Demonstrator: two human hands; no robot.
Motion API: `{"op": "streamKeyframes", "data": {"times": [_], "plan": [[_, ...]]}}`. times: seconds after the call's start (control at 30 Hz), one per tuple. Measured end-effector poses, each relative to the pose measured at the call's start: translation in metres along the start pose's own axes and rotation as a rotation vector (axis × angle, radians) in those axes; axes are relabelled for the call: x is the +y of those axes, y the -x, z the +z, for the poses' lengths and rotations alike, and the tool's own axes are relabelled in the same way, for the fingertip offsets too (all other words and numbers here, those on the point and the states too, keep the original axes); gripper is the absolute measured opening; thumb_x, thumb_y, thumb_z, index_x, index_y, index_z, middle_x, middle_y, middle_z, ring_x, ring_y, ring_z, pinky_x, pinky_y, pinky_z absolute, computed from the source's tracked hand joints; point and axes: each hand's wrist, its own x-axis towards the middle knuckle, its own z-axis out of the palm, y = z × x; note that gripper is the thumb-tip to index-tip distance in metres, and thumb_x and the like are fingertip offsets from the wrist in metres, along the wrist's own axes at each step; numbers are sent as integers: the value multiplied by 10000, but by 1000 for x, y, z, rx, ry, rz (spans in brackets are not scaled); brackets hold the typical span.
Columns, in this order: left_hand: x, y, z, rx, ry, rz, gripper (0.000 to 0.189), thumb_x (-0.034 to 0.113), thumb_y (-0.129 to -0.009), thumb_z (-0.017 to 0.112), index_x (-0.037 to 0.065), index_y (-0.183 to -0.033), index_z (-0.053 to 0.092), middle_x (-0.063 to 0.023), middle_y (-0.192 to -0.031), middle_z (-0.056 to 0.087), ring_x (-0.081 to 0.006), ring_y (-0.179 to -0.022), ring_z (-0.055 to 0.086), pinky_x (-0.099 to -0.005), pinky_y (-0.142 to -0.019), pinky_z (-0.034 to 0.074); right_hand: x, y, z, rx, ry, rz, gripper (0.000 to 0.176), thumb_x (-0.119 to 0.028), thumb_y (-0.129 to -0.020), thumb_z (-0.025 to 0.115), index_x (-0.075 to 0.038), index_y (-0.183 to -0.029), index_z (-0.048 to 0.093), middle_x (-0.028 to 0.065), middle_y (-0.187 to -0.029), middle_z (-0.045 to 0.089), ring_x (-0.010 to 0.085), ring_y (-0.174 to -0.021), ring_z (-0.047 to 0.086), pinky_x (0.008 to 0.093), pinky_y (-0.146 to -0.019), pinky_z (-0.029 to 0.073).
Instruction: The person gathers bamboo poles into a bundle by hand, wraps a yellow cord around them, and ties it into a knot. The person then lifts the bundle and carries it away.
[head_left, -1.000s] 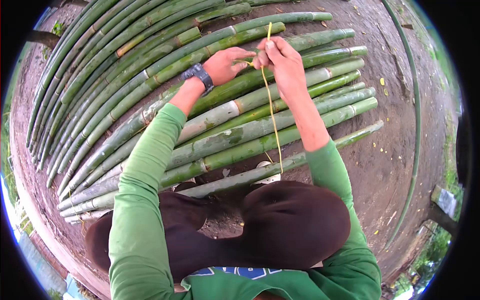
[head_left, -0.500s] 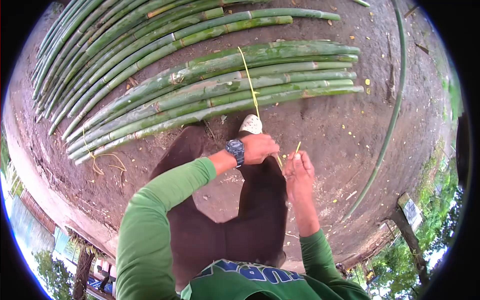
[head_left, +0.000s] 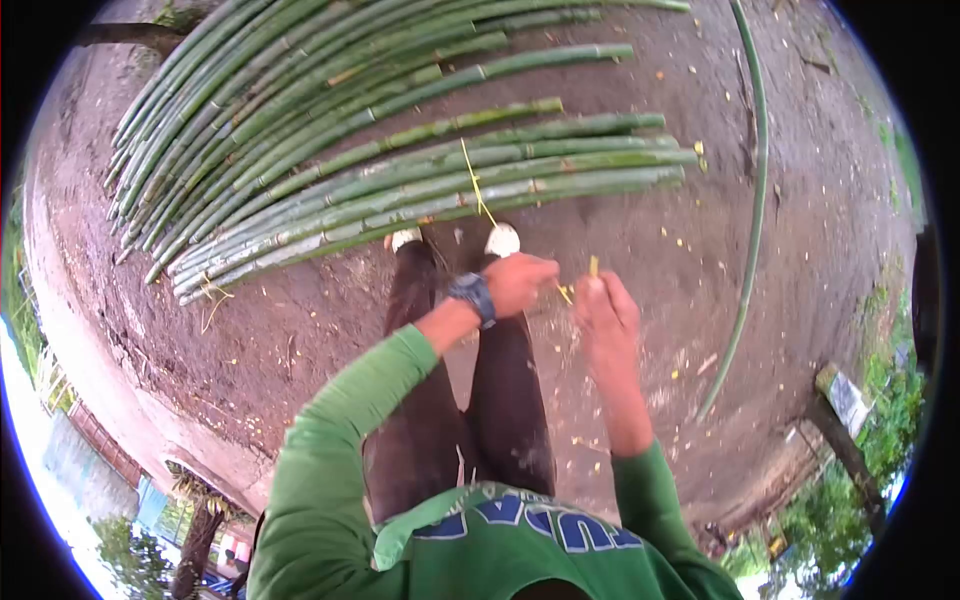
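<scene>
My left hand, with a dark watch on its wrist, is closed on a yellow strap that runs over a bundle of green bamboo poles. A short yellow end sticks out below its fingers. To the right, apart from it, my right hand pinches another yellow piece, whose tip shows above the fingertips. Around the bundle's left end is a second yellow tie with loose loops on the ground.
More bamboo poles lie beyond the bundle. A long thin green pole lies on the dirt at the right. My shoe is near the bundle's edge. Trees stand at the lower left and right.
The view has shifted, and the bundle shows smaller and farther from the body. My legs look straighter, and both shoes now show. Both hands remain closed, a little apart.
</scene>
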Motion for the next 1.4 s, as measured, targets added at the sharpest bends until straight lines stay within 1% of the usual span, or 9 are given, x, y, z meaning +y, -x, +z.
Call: {"op": "streamKeyframes", "data": {"times": [0.37, 0.47, 0.57, 0.67, 0.77, 0.83, 1.0, 1.3, 1.4], "plan": [[-28, 58, 64, -379, -141, -261, 83, 30, -897, 591, 64, -972, 599, -150, -926, 681, -385, -972, 639, -463, -816, 511, 106, 17, -69, -43, -220, 260, 273, -251, -1103, 488, -27, -1053, 637, -30, -669, 489, 86, -570, 460, 290, -740, 505], [-23, 63, 42, -382, -198, -312, 55, 68, -903, 602, 73, -958, 596, -164, -880, 687, -395, -923, 655, -495, -794, 507, 138, 12, -103, -46, -948, 300, 404, -318, -1098, 478, 2, -1328, 564, 143, -1046, 689, 287, -983, 689, 442, -1064, 524], [-24, 73, 36, -439, -201, -292, 53, 64, -899, 594, 68, -952, 596, -169, -857, 690, -405, -886, 657, -512, -766, 506, 177, -31, -91, 246, -751, 492, 425, -297, -1102, 462, 23, -1375, 526, 214, -1294, 627, 331, -1204, 634, 466, -1074, 521], [-31, 72, 17, -466, -151, -243, 81, 31, -876, 575, 59, -949, 593, -178, -845, 683, -416, -862, 651, -523, -751, 504, 265, -83, -46, 54, -691, 737, 402, -235, -1104, 448, 87, -1341, 488, 284, -1384, 552, 410, -1313, 564, 542, -1088, 517], [-29, 78, -11, -407, -85, -257, 126, -18, -853, 546, 52, -945, 596, -190, -825, 665, -425, -841, 641, -516, -743, 503, 302, -135, 19, 88, -977, 739, 216, -116, -1088, 439, 92, -1083, 497, 297, -1208, 576, 438, -1201, 630, 648, -1012, 545], [-31, 64, -31, -370, -49, -219, 147, -42, -848, 531, 50, -939, 600, -195, -810, 653, -428, -828, 636, -507, -735, 503, 329, -178, 51, 326, -1337, 763, 164, -75, -1070, 419, 60, -1073, 512, 75, -793, 517, 193, -659, 579, 306, -558, 548], [8, 39, -78, -459, -6, -350, 140, -57, -856, 558, 47, -921, 627, -187, -820, 642, -410, -827, 633, -435, -694, 509, 278, -181, 93, 305, -1051, 691, 181, -63, -1014, 401, -18, -1089, 559, -62, -643, 336, 61, -475, 275, 242, -413, 189], [-19, 67, 2, -709, 6, -273, 67, 37, -905, 639, 13, -967, 631, -173, -865, 658, -403, -845, 633, -457, -770, 492, 343, -131, 53, 219, -691, 448, 295, -208, -1102, 417, -4, -1092, 630, -63, -596, 349, 75, -428, 329, 282, -371, 262], [-27, 71, -13, -888, 152, -613, 157, 129, -995, 627, -8, -1062, 664, -188, -935, 669, -382, -899, 657, -412, -838, 512, 337, -137, 52, 197, -541, 399, 304, -208, -1091, 445, -5, -1075, 672, -8, -599, 454, 121, -470, 431, 331, -433, 368]]}}
